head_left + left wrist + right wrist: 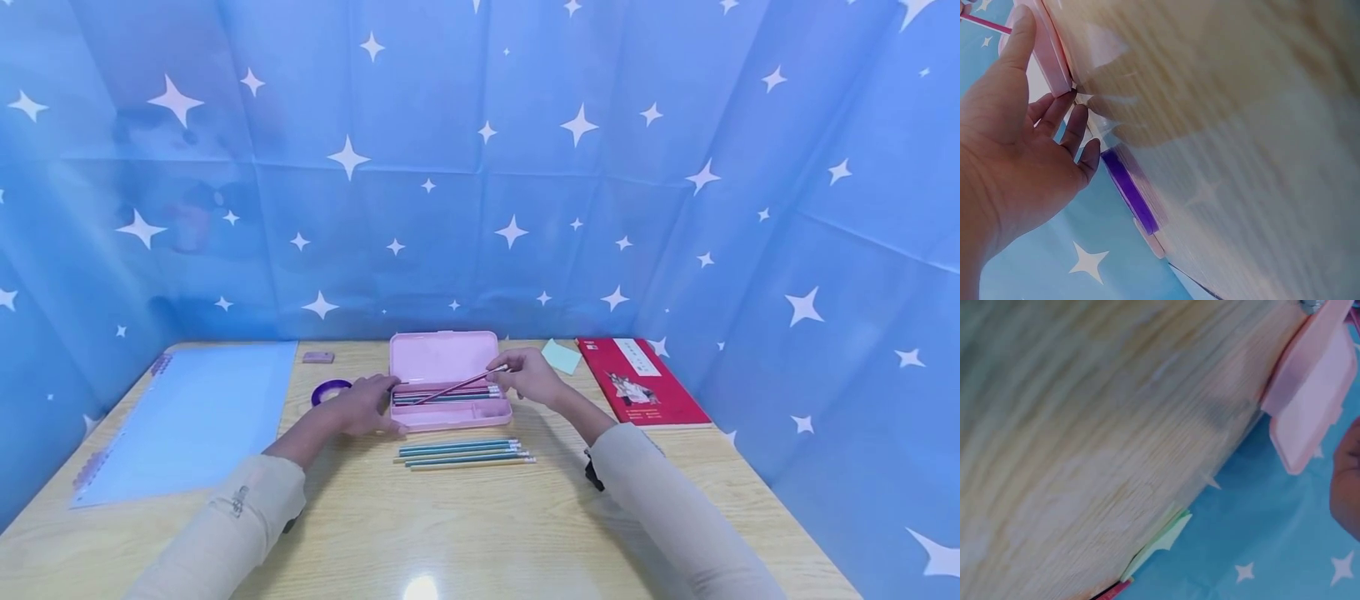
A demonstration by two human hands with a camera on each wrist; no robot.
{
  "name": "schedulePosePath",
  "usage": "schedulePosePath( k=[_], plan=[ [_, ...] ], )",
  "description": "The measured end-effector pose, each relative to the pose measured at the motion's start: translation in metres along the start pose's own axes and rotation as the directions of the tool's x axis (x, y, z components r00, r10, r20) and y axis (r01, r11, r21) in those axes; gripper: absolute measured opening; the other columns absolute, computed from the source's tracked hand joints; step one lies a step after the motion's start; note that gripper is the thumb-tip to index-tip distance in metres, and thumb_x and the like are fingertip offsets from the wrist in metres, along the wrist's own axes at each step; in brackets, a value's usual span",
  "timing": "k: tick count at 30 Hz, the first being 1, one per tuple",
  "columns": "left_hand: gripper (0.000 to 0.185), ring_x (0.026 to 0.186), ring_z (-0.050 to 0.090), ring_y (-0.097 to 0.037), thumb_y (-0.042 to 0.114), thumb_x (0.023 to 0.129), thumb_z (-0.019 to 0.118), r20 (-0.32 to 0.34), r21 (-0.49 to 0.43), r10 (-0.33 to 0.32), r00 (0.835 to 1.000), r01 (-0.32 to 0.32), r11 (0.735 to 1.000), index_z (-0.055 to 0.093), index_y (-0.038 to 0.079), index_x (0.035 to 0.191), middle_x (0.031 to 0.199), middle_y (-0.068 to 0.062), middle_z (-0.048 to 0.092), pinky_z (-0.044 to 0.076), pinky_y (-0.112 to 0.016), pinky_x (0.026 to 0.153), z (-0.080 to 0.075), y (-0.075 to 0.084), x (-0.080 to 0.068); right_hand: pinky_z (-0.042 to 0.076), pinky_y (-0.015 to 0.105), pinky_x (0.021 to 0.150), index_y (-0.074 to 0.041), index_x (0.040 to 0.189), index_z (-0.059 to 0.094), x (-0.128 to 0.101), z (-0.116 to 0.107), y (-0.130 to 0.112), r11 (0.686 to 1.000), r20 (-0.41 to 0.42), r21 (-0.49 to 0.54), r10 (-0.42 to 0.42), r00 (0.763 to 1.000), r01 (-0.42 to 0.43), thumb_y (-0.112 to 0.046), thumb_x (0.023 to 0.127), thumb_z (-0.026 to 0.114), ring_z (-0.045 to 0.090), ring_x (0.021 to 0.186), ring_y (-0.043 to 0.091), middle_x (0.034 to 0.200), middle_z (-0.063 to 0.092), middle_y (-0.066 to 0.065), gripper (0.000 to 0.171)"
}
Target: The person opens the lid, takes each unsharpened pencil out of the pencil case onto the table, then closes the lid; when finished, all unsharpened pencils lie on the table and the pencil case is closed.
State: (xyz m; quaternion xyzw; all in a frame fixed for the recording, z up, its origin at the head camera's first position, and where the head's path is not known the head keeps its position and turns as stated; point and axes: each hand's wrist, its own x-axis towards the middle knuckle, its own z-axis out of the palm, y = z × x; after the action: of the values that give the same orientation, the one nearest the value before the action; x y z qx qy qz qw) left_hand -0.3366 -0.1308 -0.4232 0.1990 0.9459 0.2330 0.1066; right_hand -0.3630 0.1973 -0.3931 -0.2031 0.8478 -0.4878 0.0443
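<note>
Sleeved arms reach over the counter: the right hand pinches a red pencil slanted above the open pink case, which the left hand steadies with relaxed fingers, so a loosened pinch risks dropping it beside the tray.

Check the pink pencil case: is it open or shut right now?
Open. The pink pencil case has its lid raised toward the backdrop, and pencils lie exposed in its tray. The right hand holds a red pencil over it.
</note>
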Motion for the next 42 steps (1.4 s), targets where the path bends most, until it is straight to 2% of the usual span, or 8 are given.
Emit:
schedulePosePath(
  k=[7, 13, 19, 26, 29, 34, 38, 42],
  plan=[
    [0.103, 0.145, 0.021, -0.047, 0.057, 0.079, 0.076, -0.002, 0.008, 0.012, 1.000, -0.012, 1.000, 0.029, 0.005, 0.155, 0.158, -0.020, 0.030, 0.022, -0.062, 0.115, 0.001, 0.000, 0.001, 0.042, 0.030, 0.045, -0.003, 0.102, 0.074, -0.010, -0.003, -0.007, 0.999, -0.021, 0.029, -0.021, 1.000, 0.022, -0.012, 0.092, 0.071, 0.061, 0.077, 0.048, 0.089, 0.067, 0.032, 0.014],
    [0.102, 0.145, 0.020, -0.047, 0.057, 0.080, 0.075, -0.002, 0.014, 0.004, 1.000, -0.004, 1.000, 0.029, 0.006, 0.155, 0.159, -0.019, 0.029, 0.022, -0.063, 0.115, 0.001, 0.000, 0.001, 0.043, 0.027, 0.044, -0.004, 0.101, 0.074, -0.019, -0.007, -0.009, 0.998, -0.036, 0.030, -0.053, 0.998, 0.054, -0.013, 0.092, 0.072, 0.059, 0.068, 0.034, 0.091, 0.067, 0.032, 0.013],
    [0.102, 0.146, 0.020, -0.047, 0.056, 0.080, 0.076, -0.004, 0.010, 0.007, 1.000, -0.007, 1.000, 0.028, 0.007, 0.155, 0.159, -0.020, 0.028, 0.021, -0.063, 0.115, 0.001, 0.000, 0.000, 0.048, 0.032, 0.047, -0.002, 0.104, 0.074, -0.033, -0.009, -0.014, 0.998, -0.050, 0.033, -0.049, 0.998, 0.051, -0.013, 0.091, 0.072, 0.058, 0.077, 0.047, 0.087, 0.067, 0.029, 0.017],
    [0.105, 0.145, 0.020, -0.047, 0.059, 0.079, 0.075, 0.001, 0.016, 0.008, 1.000, -0.008, 1.000, 0.027, 0.006, 0.156, 0.159, -0.020, 0.028, 0.021, -0.063, 0.115, 0.000, -0.001, 0.000, 0.045, 0.026, 0.046, 0.001, 0.106, 0.073, -0.053, -0.009, -0.020, 0.998, -0.019, 0.049, -0.046, 0.999, 0.047, -0.012, 0.091, 0.072, 0.059, 0.067, 0.022, 0.084, 0.068, 0.020, 0.020],
    [0.107, 0.145, 0.019, -0.048, 0.061, 0.078, 0.074, 0.001, 0.021, 0.011, 1.000, -0.011, 1.000, 0.027, 0.005, 0.156, 0.159, -0.020, 0.028, 0.021, -0.063, 0.115, 0.000, 0.000, 0.000, 0.045, 0.027, 0.046, 0.002, 0.105, 0.073, -0.060, -0.010, -0.023, 0.997, -0.008, 0.048, -0.060, 0.998, 0.060, -0.011, 0.091, 0.072, 0.057, 0.063, 0.017, 0.083, 0.068, 0.017, 0.019],
    [0.106, 0.145, 0.020, -0.048, 0.060, 0.079, 0.074, 0.001, 0.021, 0.016, 1.000, -0.016, 1.000, 0.027, 0.004, 0.155, 0.159, -0.021, 0.028, 0.021, -0.062, 0.116, -0.001, 0.000, 0.000, 0.046, 0.028, 0.047, 0.002, 0.106, 0.072, -0.069, -0.011, -0.022, 0.997, 0.027, 0.046, -0.064, 0.998, 0.063, -0.012, 0.092, 0.071, 0.058, 0.063, 0.021, 0.083, 0.068, 0.015, 0.019],
    [0.104, 0.145, 0.020, -0.049, 0.058, 0.080, 0.075, -0.004, 0.019, 0.019, 1.000, -0.019, 1.000, 0.028, 0.003, 0.155, 0.159, -0.021, 0.028, 0.021, -0.062, 0.116, 0.000, -0.001, 0.001, 0.046, 0.026, 0.047, 0.001, 0.106, 0.072, -0.074, -0.012, -0.019, 0.996, 0.061, 0.044, -0.082, 0.995, 0.079, -0.010, 0.092, 0.071, 0.060, 0.067, 0.027, 0.086, 0.069, 0.020, 0.018],
    [0.104, 0.144, 0.020, -0.050, 0.058, 0.080, 0.075, -0.006, 0.021, 0.027, 1.000, -0.027, 0.999, 0.029, 0.003, 0.154, 0.158, -0.022, 0.028, 0.021, -0.064, 0.115, 0.000, -0.001, 0.001, 0.046, 0.026, 0.047, 0.001, 0.104, 0.073, -0.080, -0.012, -0.018, 0.995, 0.089, 0.041, -0.089, 0.992, 0.086, -0.009, 0.092, 0.070, 0.059, 0.066, 0.021, 0.090, 0.067, 0.028, 0.016]
  ],
)
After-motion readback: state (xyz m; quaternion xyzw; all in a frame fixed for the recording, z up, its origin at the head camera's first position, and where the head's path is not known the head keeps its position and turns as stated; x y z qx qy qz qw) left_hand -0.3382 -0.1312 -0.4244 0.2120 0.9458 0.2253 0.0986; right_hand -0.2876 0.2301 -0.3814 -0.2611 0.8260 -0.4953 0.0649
